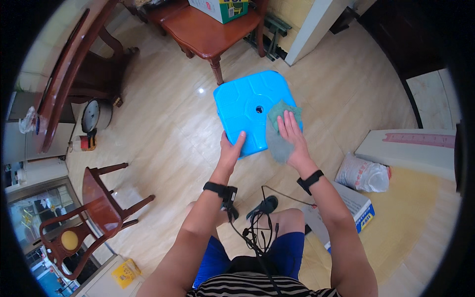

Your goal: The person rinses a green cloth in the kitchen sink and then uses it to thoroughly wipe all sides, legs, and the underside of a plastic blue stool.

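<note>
A bright blue plastic stool (241,96) stands before me, its square top facing up with a round hole near the middle. My left hand (232,148) grips the near left edge, thumb on top and the fingers mostly hidden below the rim. Under the flat fingers of my right hand (295,139), a green and grey cloth (280,148) lies against the right side of the seat. Part of this cloth hangs loosely over the near edge.
A wooden chair (207,31) bearing a box (222,9) stands just beyond the stool. Another wooden chair (107,200) is at the left. To the right lie a plastic bag (362,174) and a flat carton (350,204). Black cables (256,234) dangle before my lap.
</note>
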Demonstrator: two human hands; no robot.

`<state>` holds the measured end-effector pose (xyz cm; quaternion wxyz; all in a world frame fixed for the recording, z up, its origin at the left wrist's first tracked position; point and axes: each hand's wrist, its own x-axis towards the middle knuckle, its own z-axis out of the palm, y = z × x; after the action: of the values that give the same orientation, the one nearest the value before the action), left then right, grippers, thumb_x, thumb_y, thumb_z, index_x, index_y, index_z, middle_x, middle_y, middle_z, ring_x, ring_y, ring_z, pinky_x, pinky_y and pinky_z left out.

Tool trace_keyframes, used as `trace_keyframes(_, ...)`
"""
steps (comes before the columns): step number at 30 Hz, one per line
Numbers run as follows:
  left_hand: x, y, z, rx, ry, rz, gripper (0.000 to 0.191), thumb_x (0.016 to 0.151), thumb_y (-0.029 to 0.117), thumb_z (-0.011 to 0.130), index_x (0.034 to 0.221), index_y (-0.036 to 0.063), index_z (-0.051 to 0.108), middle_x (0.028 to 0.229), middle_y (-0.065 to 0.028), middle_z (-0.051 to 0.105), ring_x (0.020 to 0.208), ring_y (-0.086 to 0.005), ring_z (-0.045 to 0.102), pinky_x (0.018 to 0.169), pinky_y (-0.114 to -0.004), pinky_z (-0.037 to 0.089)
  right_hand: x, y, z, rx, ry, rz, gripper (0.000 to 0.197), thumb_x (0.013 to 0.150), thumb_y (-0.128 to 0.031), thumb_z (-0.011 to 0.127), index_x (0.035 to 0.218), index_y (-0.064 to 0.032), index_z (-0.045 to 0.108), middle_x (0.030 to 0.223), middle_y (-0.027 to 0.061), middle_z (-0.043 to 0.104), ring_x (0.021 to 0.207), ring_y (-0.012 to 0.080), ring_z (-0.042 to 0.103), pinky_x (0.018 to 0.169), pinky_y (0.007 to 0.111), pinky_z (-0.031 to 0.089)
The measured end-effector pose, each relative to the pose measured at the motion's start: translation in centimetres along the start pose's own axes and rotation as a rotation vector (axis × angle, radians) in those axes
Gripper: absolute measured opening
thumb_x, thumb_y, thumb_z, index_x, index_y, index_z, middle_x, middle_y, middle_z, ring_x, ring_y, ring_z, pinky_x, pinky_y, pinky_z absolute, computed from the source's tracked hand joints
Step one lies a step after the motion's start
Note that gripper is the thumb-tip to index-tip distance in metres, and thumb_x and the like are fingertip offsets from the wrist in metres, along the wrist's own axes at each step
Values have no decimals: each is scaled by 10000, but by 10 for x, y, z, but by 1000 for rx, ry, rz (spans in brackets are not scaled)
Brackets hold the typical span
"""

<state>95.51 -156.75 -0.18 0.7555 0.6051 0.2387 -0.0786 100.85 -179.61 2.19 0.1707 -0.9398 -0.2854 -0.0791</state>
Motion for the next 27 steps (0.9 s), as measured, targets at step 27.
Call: trace_keyframes(27,39,-71,-3,33,135,582,743,826,325,718,1349,-66,364,1322,-265,388,1221,-379,408,1055,-468,327,60,89,14,-117,-311,-242,715,917,-301,565,1500,-32,250,1555,230,205,1431,394,236,1172,447,233)
